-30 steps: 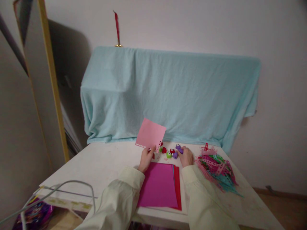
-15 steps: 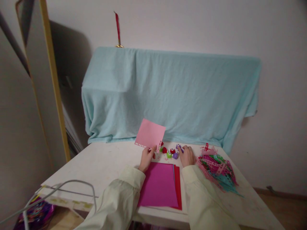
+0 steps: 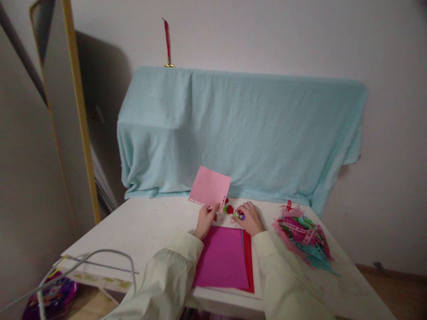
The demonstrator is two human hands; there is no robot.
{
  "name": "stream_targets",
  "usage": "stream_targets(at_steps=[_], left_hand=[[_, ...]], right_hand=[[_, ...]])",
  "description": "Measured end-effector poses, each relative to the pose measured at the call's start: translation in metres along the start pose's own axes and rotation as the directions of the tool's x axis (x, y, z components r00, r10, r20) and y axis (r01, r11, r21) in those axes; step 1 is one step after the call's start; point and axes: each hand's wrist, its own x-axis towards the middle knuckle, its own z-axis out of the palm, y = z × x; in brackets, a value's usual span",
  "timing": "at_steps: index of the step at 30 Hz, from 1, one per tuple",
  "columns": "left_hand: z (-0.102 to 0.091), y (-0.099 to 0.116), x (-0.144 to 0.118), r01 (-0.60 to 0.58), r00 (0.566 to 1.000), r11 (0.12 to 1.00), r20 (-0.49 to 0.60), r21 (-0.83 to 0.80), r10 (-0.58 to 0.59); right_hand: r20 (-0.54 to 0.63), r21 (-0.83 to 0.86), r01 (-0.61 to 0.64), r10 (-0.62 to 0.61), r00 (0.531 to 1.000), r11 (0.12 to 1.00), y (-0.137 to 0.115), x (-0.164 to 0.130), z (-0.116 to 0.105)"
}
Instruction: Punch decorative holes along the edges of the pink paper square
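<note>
My left hand pinches the lower edge of a light pink paper square and holds it upright above the white table; small holes run along the paper's bottom and right edges. My right hand rests palm down over a cluster of small craft punches in red, green and purple, covering some of them. Whether it grips one is hidden. A stack of magenta and red paper sheets lies flat between my forearms.
A heap of punched paper strips in pink, green, teal and red lies at the table's right. A light blue cloth drapes something behind the table. A yellow-framed board leans at the left. Grey tubing curves at the front left.
My right hand slid left from the purple punch onto the middle of the punch cluster. The pink paper stayed upright in my left hand. The view shifted slightly.
</note>
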Motion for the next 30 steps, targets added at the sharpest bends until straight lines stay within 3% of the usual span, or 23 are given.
stream_targets(at_steps=[8,14,17,19,22,25,28,30], left_hand=[[0.000,-0.001,0.001,0.009,1.000,1.000,-0.006,0.006,-0.009],[0.000,-0.003,0.000,0.007,1.000,1.000,-0.002,0.009,-0.007],[0.000,-0.003,0.000,0.004,1.000,1.000,-0.004,0.011,-0.004],[0.000,-0.003,0.000,0.006,1.000,1.000,-0.006,0.013,-0.006],[0.000,-0.003,0.001,0.016,1.000,1.000,-0.010,0.006,-0.016],[0.001,-0.003,0.002,0.024,1.000,1.000,-0.014,-0.015,-0.024],[0.002,-0.004,0.002,0.029,1.000,0.999,-0.009,-0.039,-0.030],[0.002,-0.005,0.003,0.033,0.999,0.998,-0.001,-0.051,-0.033]], right_hand=[[0.051,-0.046,0.016,-0.014,0.999,0.999,0.004,-0.003,0.004],[0.027,-0.011,-0.015,0.015,1.000,1.000,0.004,-0.003,0.008],[-0.018,0.089,-0.040,0.042,0.999,0.995,0.003,-0.001,0.006],[-0.065,0.247,-0.065,0.084,0.994,0.967,0.002,0.002,0.005],[-0.108,0.583,-0.120,0.223,0.969,0.804,0.001,0.008,0.002],[-0.025,0.882,-0.164,0.392,0.919,0.442,0.001,0.013,0.000],[0.062,0.986,-0.128,0.482,0.874,0.105,0.002,0.015,-0.004],[0.081,0.995,-0.101,0.508,0.858,0.012,0.003,0.015,-0.007]])
